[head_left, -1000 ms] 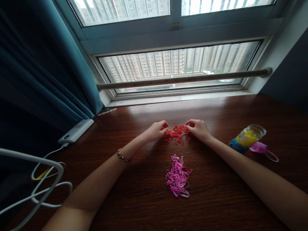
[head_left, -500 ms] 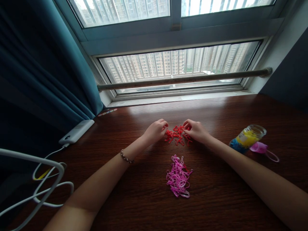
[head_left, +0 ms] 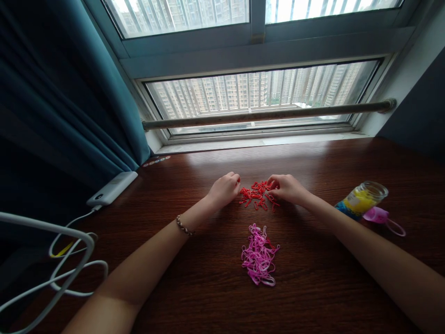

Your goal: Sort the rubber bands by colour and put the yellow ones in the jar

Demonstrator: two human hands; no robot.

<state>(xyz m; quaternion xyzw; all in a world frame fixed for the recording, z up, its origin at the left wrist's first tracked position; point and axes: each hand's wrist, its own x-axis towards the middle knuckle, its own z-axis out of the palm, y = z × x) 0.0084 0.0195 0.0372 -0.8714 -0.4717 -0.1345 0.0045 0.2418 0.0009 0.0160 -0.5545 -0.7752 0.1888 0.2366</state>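
Observation:
A loose pile of small red rubber bands (head_left: 255, 192) lies on the dark wooden table between my hands. At its left edge, my left hand (head_left: 225, 189) is closed, and a bit of red shows at its curled fingertips. My right hand (head_left: 285, 188) touches the pile's right side, thumb and fingers pinched among the red bands; its exact hold is partly hidden. Nearer to me sits a heap of pink rubber bands (head_left: 259, 260), with a little red mixed in on its right side.
An open glass jar (head_left: 371, 190) with yellow and blue contents lies tilted on the right, partly behind my right forearm. Beside it is a pink piece with a loop (head_left: 377, 215). A white power bank (head_left: 113, 189) and white cables (head_left: 78, 241) lie left, below a blue curtain (head_left: 114, 116).
My left fingers have curled in, with red showing at their tips. My right hand has stayed at the pile's right side, its fingers drawn closer together. The view has shifted slightly.

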